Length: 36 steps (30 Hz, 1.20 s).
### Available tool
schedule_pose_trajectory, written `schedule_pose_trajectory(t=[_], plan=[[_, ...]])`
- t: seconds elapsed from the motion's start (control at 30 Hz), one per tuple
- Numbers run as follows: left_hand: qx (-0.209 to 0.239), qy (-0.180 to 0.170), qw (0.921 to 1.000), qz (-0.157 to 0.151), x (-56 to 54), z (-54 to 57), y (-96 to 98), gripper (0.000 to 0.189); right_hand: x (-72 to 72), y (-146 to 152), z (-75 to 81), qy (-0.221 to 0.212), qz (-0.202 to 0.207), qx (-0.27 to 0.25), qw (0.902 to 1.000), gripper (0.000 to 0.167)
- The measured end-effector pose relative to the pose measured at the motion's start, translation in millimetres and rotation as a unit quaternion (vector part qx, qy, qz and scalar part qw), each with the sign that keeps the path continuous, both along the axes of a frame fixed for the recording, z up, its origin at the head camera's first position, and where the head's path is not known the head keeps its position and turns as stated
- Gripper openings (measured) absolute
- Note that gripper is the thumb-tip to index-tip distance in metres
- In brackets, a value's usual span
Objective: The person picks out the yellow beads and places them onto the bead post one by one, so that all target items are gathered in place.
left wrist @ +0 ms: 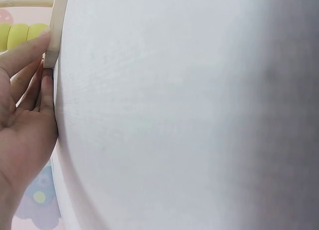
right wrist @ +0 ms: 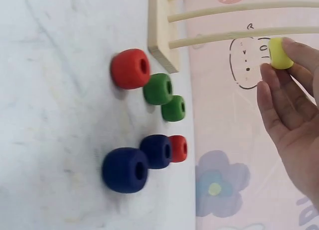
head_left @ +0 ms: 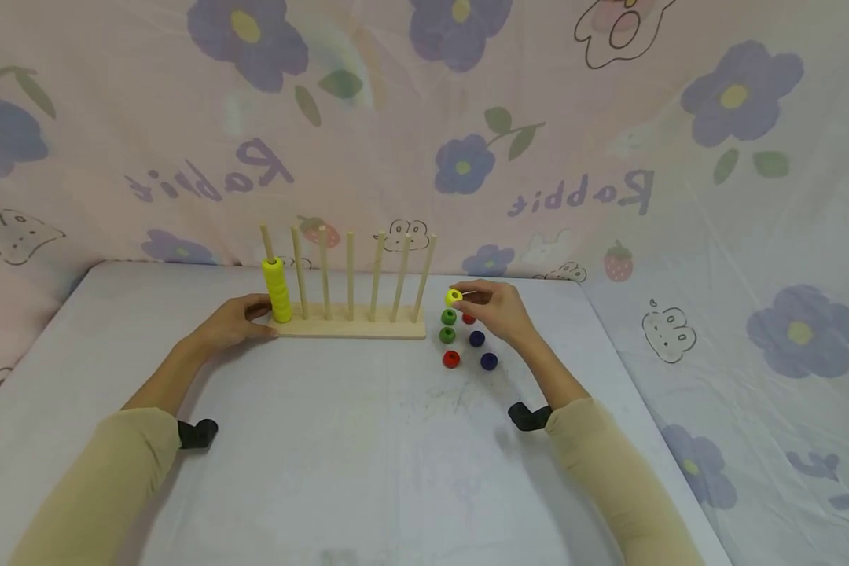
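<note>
A wooden peg rack [head_left: 354, 326] stands at the back of the table, with several upright pegs on a flat base. Yellow beads [head_left: 276, 291] are stacked on its leftmost peg. My left hand [head_left: 235, 324] grips the left end of the base, thumb and fingers on either side of it. To the right of the rack, my right hand [head_left: 494, 308] pinches a yellow bead [right wrist: 280, 54] between thumb and fingertips, raised above the table. Below that hand lie two green beads [right wrist: 158, 89], two red beads [right wrist: 128, 69] and two dark blue beads [right wrist: 124, 170].
The white table [head_left: 325, 440] meets a hanging cloth [head_left: 382, 141] printed with flowers and rabbits at the back and sides. Black wrist mounts [head_left: 198, 434] sit at both sleeve cuffs. The right end of the rack is close to the loose beads.
</note>
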<state>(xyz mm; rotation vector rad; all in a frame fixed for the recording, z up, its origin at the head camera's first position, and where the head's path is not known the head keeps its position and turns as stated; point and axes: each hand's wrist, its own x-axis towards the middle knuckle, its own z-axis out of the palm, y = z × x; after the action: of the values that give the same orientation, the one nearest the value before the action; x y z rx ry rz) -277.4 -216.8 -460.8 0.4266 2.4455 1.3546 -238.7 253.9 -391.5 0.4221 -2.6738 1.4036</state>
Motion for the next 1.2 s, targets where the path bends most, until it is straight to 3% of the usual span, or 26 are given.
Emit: schedule_pose_trajectory(t=[0.3,0.57,1.2], plan=[[-0.002,-0.002,1.0000,0.000,-1.0,0.1,0.5,0.078,-6.1,-3,32.7,0.003,0.006,0.015,0.9999,0.035],[0.003,-0.013,0.9999,0.005,0.3,1.7,0.5,0.079,-16.4,-11,63.8,0.043,0.013,0.017,0.9988,0.033],[-0.018,-0.014,0.9997,0.002,-4.2,5.1,3.1,0.077,-32.0,-25,104.8,0.107,0.016,0.046,0.9930,0.031]])
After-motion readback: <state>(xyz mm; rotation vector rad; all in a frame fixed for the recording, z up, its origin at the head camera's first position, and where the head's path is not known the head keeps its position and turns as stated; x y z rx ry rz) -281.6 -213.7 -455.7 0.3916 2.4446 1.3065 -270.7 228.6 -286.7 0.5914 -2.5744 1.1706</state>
